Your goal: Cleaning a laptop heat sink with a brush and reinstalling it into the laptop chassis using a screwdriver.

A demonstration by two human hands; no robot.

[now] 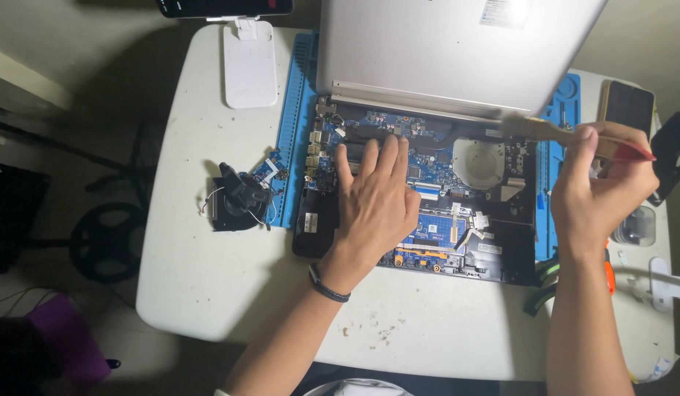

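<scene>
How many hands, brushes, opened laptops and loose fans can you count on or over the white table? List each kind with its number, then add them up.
Hands: 2 (left hand, right hand)
Brush: 1, held in the right hand
Laptop: 1, lying open
Fan: 1, loose beside the laptop
Total: 5

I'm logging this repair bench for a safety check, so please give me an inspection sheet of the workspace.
Surface: white table with a blue work mat under the laptop; crumbs near the front edge.
Job's things: opened laptop, circuit board exposed, lid raised; brush.
Clutter: removed black fan, white stand, dark block, green-handled tools.
Hands: left hand flat on the board; right hand shut on the brush.
Cables: thin wires at the fan; white cable at right.
Surroundings: dark floor, a chair base at left.
</scene>
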